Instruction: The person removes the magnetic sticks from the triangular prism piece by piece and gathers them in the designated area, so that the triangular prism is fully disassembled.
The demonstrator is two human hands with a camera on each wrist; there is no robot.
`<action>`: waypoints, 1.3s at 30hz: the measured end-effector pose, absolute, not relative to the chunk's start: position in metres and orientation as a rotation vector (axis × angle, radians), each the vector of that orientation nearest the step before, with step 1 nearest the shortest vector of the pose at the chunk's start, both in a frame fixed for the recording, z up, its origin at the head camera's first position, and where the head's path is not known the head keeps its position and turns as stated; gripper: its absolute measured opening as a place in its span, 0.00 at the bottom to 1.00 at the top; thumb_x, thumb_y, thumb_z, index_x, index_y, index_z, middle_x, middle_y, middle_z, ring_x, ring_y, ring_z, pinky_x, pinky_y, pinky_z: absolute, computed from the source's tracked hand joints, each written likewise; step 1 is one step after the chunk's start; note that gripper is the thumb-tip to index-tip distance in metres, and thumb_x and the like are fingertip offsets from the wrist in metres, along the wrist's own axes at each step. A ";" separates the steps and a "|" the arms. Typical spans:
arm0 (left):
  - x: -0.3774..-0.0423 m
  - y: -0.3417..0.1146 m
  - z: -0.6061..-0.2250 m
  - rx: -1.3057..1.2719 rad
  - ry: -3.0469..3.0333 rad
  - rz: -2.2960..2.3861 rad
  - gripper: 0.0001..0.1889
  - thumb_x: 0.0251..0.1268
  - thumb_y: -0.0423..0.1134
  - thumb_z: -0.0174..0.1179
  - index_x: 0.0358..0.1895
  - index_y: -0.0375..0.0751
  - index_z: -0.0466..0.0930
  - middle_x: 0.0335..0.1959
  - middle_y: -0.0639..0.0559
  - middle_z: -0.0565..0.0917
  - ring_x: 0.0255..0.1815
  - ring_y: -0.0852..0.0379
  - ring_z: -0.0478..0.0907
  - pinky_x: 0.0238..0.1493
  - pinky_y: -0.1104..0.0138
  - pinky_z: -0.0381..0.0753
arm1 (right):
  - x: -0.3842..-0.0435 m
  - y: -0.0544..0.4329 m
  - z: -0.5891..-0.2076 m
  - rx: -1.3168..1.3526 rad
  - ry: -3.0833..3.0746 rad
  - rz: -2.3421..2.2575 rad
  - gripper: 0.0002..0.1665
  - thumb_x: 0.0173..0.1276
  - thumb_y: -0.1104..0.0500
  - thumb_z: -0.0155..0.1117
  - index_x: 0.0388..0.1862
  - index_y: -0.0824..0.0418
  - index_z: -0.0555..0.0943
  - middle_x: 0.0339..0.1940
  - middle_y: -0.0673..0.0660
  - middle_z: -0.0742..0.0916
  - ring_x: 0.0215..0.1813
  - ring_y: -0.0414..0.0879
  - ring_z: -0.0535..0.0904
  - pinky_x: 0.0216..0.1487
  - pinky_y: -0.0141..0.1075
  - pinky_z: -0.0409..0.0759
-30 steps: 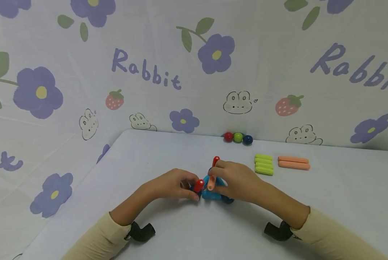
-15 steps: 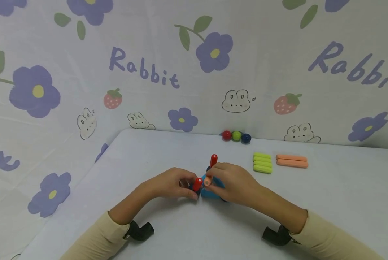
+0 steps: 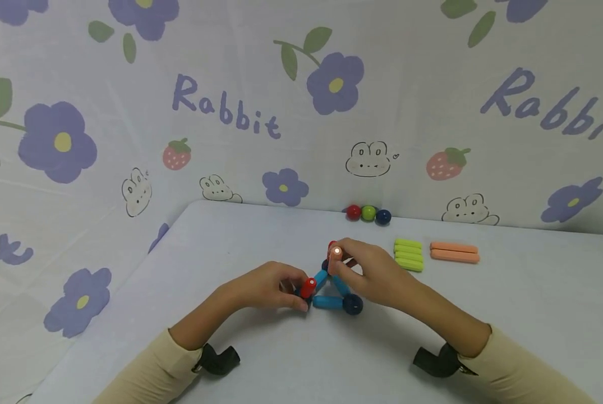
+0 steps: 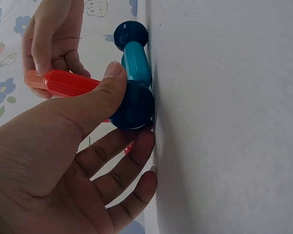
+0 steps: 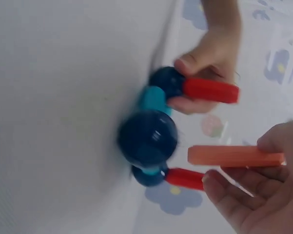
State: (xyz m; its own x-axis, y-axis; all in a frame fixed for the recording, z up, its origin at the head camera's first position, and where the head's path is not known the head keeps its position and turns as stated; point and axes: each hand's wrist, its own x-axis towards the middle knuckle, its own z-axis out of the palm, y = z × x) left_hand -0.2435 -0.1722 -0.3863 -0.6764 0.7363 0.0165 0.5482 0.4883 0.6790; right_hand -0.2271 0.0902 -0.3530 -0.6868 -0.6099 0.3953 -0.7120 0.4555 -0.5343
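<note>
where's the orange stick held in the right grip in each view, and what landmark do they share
Head: orange stick, just right of centre, below mid-height.
Left wrist: orange stick, upper left, near the edge.
Right wrist: orange stick, right of centre, lower half.
Shared landmark: the red stick on the dark ball in the left grip.

White table [image 3: 301, 365]. Red, green and navy balls [image 3: 368, 213] sit by its far edge; farther from the left edge, four lime rods [image 3: 408, 255], then two orange rods [image 3: 454, 252]; well in from both edges, a blue-rod triangle [image 3: 328, 302].
</note>
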 end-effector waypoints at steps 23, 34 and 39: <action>-0.244 -0.172 -0.387 1.060 2.477 0.944 0.15 0.61 0.44 0.73 0.50 0.48 0.85 0.38 0.65 0.83 0.38 0.62 0.80 0.43 0.67 0.82 | -0.239 0.126 -0.345 1.125 -2.612 0.870 0.13 0.62 0.64 0.76 0.45 0.59 0.85 0.35 0.45 0.82 0.36 0.42 0.74 0.36 0.33 0.79; -0.242 -0.172 -0.386 1.036 2.499 0.926 0.15 0.61 0.44 0.73 0.50 0.49 0.85 0.36 0.65 0.83 0.37 0.62 0.79 0.43 0.67 0.82 | -0.238 0.148 -0.353 1.052 -2.723 0.667 0.09 0.60 0.64 0.77 0.40 0.58 0.88 0.33 0.45 0.83 0.35 0.40 0.76 0.35 0.32 0.79; -0.242 -0.172 -0.386 1.044 2.500 0.928 0.15 0.61 0.44 0.73 0.49 0.49 0.85 0.36 0.65 0.83 0.37 0.62 0.79 0.43 0.67 0.82 | -0.235 0.159 -0.357 1.027 -2.859 0.537 0.07 0.59 0.62 0.78 0.36 0.57 0.89 0.30 0.44 0.82 0.35 0.41 0.77 0.35 0.32 0.80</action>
